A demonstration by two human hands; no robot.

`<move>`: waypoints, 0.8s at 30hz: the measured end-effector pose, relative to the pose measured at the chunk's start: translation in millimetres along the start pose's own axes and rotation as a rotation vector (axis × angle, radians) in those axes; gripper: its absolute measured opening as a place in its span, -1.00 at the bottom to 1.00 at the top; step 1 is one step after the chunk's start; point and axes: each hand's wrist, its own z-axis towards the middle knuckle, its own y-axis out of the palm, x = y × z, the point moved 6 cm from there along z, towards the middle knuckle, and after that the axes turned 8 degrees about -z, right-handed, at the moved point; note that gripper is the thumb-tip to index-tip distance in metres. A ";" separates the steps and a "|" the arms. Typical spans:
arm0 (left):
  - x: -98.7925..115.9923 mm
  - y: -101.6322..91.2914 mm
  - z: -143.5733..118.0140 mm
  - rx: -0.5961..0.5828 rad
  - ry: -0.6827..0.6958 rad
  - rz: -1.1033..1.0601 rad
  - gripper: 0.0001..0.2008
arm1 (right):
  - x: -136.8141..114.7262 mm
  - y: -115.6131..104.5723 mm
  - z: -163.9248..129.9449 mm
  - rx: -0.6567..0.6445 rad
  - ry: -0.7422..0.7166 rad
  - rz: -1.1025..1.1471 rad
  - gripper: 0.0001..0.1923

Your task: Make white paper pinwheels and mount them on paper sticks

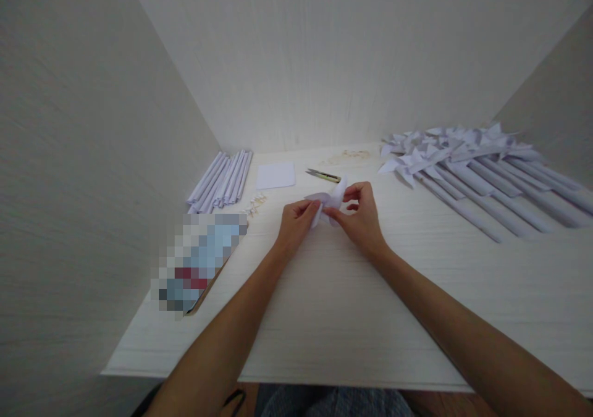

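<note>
Between my hands, over the middle of the white table (343, 318), is a white paper pinwheel (340, 193) with curled blades. My left hand (296, 218) pinches its left side between thumb and fingers. From the right, my right hand (364, 219) grips the paper near its centre with closed fingertips. Just beyond the paper lies a pair of thread snips (324, 175). Small pale bits (254, 204) are scattered to the left of my left hand. Whether a pin sits in the pinwheel's centre, I cannot tell.
Rolled paper sticks (221, 181) lie in a bundle at the back left, beside a stack of white paper squares (275, 175). Several pinwheels on paper sticks (463, 157) are piled at the right. A blurred-out flat object (201, 262) rests at the left. Walls enclose the table's back and sides.
</note>
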 end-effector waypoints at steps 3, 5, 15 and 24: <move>3.1 3.6 -0.8 -0.047 0.027 0.014 -0.74 | 0.9 4.7 -0.1 -0.051 0.013 0.081 -0.56; 3.9 6.2 -1.2 -0.076 0.024 0.012 -0.77 | 0.0 6.1 0.2 -0.062 0.000 0.129 -0.57; -7.7 -2.6 2.9 0.039 -0.034 -0.127 -0.76 | 7.8 17.4 3.6 -0.232 0.110 0.318 -0.48; -20.9 -5.2 6.7 0.058 -0.125 -0.262 -0.76 | 7.5 17.2 3.0 -0.258 0.096 0.396 -0.48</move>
